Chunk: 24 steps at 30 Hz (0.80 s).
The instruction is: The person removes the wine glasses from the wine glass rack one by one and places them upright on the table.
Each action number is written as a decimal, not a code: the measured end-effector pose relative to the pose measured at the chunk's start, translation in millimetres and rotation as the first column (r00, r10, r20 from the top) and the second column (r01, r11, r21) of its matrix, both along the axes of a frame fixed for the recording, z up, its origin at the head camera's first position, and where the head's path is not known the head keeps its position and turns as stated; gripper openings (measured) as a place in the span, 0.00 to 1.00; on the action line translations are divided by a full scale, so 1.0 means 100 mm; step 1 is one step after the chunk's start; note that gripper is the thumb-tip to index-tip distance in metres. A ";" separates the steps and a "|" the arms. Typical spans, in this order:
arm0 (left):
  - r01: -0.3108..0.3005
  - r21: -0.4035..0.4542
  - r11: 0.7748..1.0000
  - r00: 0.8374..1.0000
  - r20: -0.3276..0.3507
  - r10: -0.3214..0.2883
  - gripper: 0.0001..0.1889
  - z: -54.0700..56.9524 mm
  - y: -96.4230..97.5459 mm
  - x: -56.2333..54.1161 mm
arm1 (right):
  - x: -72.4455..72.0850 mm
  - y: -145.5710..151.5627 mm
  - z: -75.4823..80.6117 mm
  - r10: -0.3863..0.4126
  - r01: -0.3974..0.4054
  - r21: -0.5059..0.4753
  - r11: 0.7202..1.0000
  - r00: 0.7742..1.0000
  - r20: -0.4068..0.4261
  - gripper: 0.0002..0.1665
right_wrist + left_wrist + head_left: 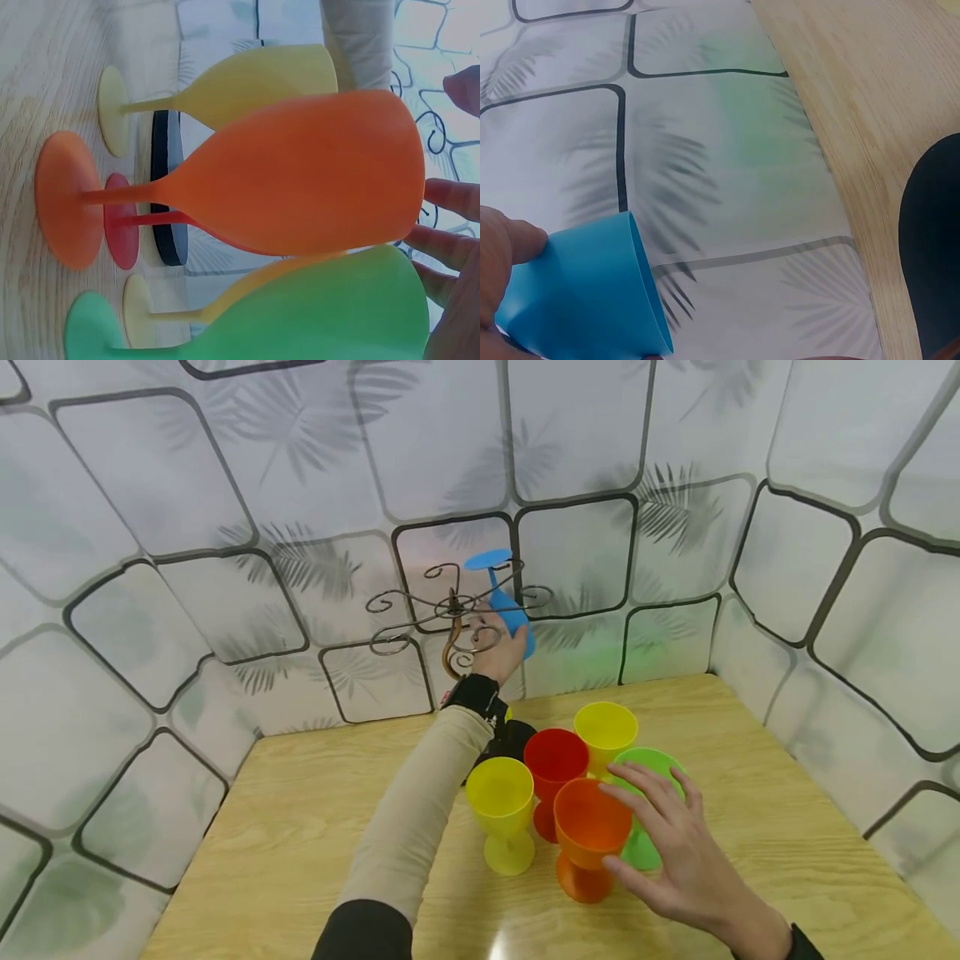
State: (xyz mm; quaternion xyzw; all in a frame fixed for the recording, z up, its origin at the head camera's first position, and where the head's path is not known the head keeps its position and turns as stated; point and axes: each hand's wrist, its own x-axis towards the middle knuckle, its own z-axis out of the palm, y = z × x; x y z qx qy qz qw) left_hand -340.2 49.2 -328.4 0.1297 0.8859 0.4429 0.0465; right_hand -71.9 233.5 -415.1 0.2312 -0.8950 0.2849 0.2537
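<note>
My left hand (501, 652) grips the bowl of a blue plastic goblet (504, 610), held tilted with its foot up and mouth down. The goblet's stem overlaps the scrolled arms of a dark metal glass rack (453, 607). In the left wrist view, thumb and fingers lie around the blue bowl (585, 289). My right hand (682, 852) spreads over the near right goblets, its fingertips right at the rims of an orange goblet (300, 176) and a green goblet (337, 311).
A red goblet (557, 760), a yellow goblet (501, 802) and another yellow goblet (606, 727) stand upright close by on the wooden table (300, 827). The rack's black base (517, 739) is partly hidden by my left arm. Patterned cloth walls (330, 552) rise behind and at both sides.
</note>
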 end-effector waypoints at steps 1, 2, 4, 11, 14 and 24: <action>-0.001 -0.010 1.000 1.000 0.019 0.001 0.40 0.00 0.01 -0.01 | 0.00 0.01 -0.01 -0.001 0.001 -0.003 1.000 1.000 -0.005 0.40; -0.007 -0.014 1.000 1.000 0.021 0.007 0.40 0.00 0.01 -0.01 | 0.00 0.02 -0.01 -0.002 0.001 -0.007 1.000 1.000 -0.010 0.40; -0.023 -0.019 1.000 1.000 0.004 0.023 0.41 -0.01 0.04 -0.06 | 0.00 0.03 -0.03 0.001 -0.001 -0.012 1.000 1.000 -0.022 0.40; -0.095 -0.074 0.993 0.992 -0.095 0.087 0.51 -0.49 0.19 -0.81 | 0.01 0.05 -0.06 0.008 -0.009 -0.032 0.999 0.998 -0.058 0.40; -0.094 -0.104 0.990 0.987 -0.138 0.079 0.54 -0.81 0.23 -1.22 | 0.01 0.04 -0.08 0.013 -0.016 -0.043 0.999 0.998 -0.067 0.40; 0.048 -0.019 0.999 0.998 -0.036 -0.049 0.53 -0.30 0.17 -0.55 | 0.00 0.03 -0.08 -0.004 0.001 -0.059 0.998 0.998 -0.059 0.39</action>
